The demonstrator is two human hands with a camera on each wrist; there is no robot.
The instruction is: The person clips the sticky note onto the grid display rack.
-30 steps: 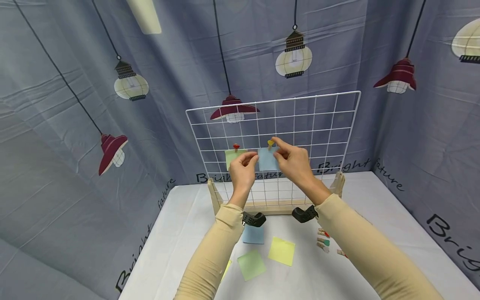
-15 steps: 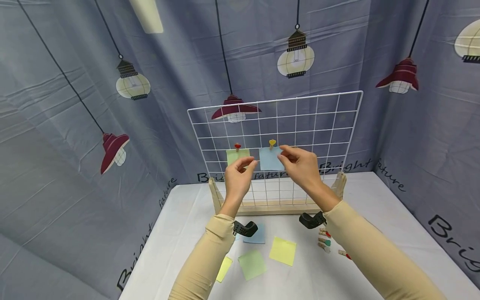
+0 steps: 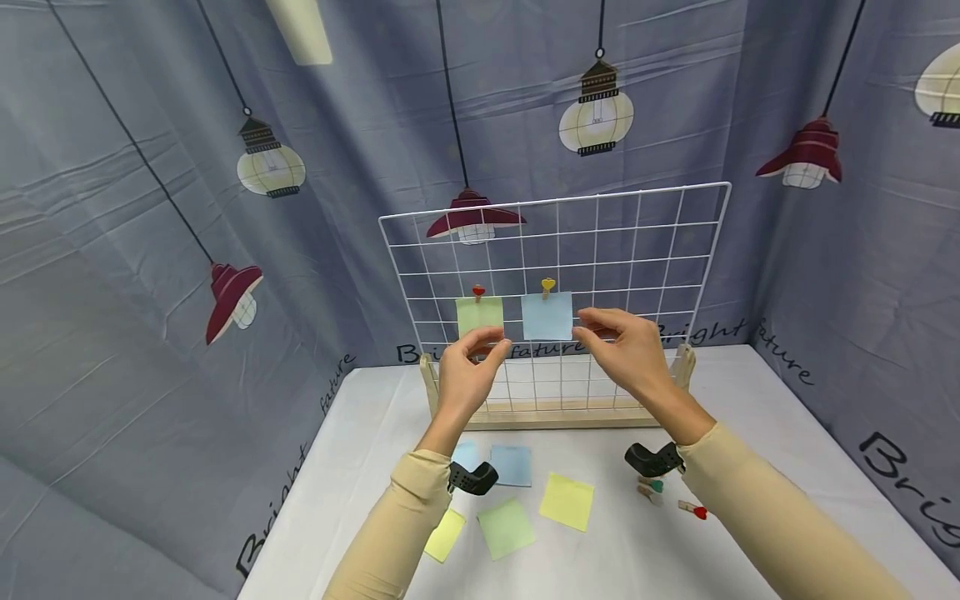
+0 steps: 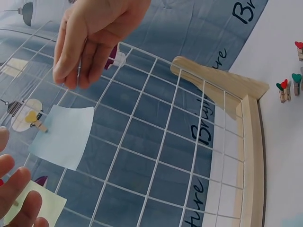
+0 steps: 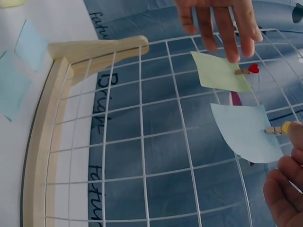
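"Both hands have backed off since a second ago: the right hand (image 3: 625, 350) has gone from the yellow clip (image 3: 548, 286) to just beyond the right edge of the blue note (image 3: 547, 317), and the left hand (image 3: 462, 379) has slipped a little down and leftward."

"Do they have hold of anything?"

"Nothing. Each shows a clear gap between thumb and forefinger, the fingers loosely bent."

"And the note?"

"It hangs on the grid rack (image 3: 555, 201), the clip at its top edge, to the right of the green note (image 3: 478, 312) and apart from it."

"What would make this step go well?"

"Probably drawing the fingers straight off, so the paper isn't dragged askew. It looks about level with its green neighbour, though the wrist views show it bowing. A light tug would test whether the clip bites both paper and wire; the pictures don't settle that."

"Any containers?"

"No box or tray shows. The rack is the nearest thing to a holder, bearing those two notes, the green one under a red clip (image 3: 478, 291). A loose yellow note (image 3: 567, 502), a loose green note (image 3: 507, 529) and a loose heart clip (image 3: 692, 508) lie directly on the surface (image 3: 600, 558)."
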